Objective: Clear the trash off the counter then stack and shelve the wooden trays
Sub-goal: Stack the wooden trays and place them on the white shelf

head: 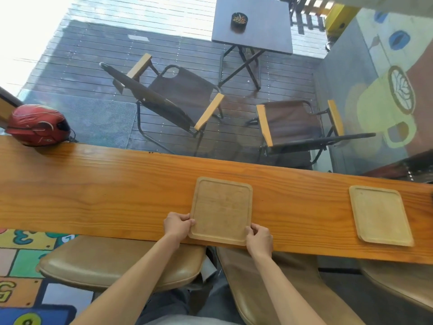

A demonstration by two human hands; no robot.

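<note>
Red helmet (38,125) sits far left on the counter (93,191). Left hand (177,225) grips the near tray (221,211) at its left edge, right hand (259,239) pinches its near-right corner. Second tray (380,215) lies well right.

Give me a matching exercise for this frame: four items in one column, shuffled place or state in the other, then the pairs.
Items
1. near wooden tray
2. far wooden tray
3. red helmet
4. ashtray

Places or states
A. on the dark outdoor table beyond the glass
B. lying alone on the counter, right side, untouched
C. at the counter's far left end
D. gripped at its near corners by left hand and right hand

Pairs: 1-D, 2-B, 3-C, 4-A
</note>
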